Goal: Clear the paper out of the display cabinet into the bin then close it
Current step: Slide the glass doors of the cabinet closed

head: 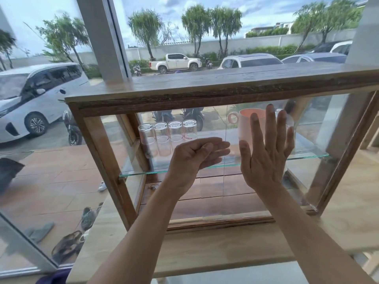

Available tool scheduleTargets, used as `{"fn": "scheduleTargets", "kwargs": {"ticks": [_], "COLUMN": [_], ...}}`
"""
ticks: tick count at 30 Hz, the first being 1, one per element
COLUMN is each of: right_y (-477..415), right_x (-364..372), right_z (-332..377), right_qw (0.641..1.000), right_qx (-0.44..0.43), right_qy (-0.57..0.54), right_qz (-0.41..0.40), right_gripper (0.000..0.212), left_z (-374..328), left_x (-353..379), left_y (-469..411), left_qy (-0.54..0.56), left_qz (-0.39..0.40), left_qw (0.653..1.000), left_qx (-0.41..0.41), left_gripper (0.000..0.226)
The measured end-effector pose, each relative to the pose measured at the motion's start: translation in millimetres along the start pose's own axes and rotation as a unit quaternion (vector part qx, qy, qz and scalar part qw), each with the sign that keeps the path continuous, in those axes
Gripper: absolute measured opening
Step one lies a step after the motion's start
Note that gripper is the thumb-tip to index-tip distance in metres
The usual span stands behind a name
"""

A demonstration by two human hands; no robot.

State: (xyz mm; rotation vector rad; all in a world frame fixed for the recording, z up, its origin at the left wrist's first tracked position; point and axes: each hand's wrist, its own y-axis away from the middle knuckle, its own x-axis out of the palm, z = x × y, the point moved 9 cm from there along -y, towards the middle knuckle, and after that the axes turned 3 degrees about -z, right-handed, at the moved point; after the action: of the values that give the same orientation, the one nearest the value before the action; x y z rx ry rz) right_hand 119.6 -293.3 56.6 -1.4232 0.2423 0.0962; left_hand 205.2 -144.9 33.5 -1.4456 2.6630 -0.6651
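Note:
A wooden display cabinet (98, 148) with sliding glass panes stands on a pale wooden counter in front of me. My right hand (264, 152) lies flat, fingers spread, against the right glass pane (307, 140). My left hand (194, 158) is held side-on at the middle of the front, fingers loosely curled near the pane's vertical edge (225, 140), holding nothing. Inside, several upturned glasses (167, 130) and a pink mug (244, 121) stand on the glass shelf (139, 173). No paper and no bin are in view.
The counter (205, 249) runs under and to the right of the cabinet. A large window with a white frame post (104, 37) is behind it, with cars parked outside. Shoes and sandals (67, 242) lie on the tiled floor at lower left.

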Motion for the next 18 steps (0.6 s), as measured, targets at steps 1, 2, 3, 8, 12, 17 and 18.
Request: {"fn": "scheduleTargets", "kwargs": {"ticks": [1,2,3,8,12,17,18], "right_y": [0,-1,-1,0,0,0,0], "right_x": [0,-1,-1,-1,-2,-1,-1], "right_z": [0,1,1,2,1,1,1], "right_qw": [1.0,1.0,1.0,1.0,1.0,1.0,1.0], "right_qx": [0.001,0.001,0.002,0.006,0.004,0.005,0.006], "right_qy": [-0.002,-0.003,-0.005,-0.01,-0.013,-0.017,-0.017], "right_qz": [-0.003,-0.007,-0.008,-0.009,-0.011,-0.002,-0.001], "right_gripper": [0.058,0.058,0.058,0.059,0.058,0.06,0.06], "left_z": [-2,-4,-6,-24,-33,-44,-46], "left_x": [-8,-16,-25,-74,-101,-125,-129], "left_y": [3,6,9,27,40,54,57], "left_qy": [0.006,0.011,0.013,-0.009,-0.033,-0.061,-0.066], "left_qz": [-0.005,-0.01,-0.017,-0.079,-0.132,-0.194,-0.209], "left_qw": [1.0,1.0,1.0,0.996,0.989,0.977,0.973], "left_qx": [0.001,0.001,0.003,0.037,0.053,0.069,0.074], "left_gripper": [0.026,0.027,0.027,0.025,0.024,0.021,0.021]}}
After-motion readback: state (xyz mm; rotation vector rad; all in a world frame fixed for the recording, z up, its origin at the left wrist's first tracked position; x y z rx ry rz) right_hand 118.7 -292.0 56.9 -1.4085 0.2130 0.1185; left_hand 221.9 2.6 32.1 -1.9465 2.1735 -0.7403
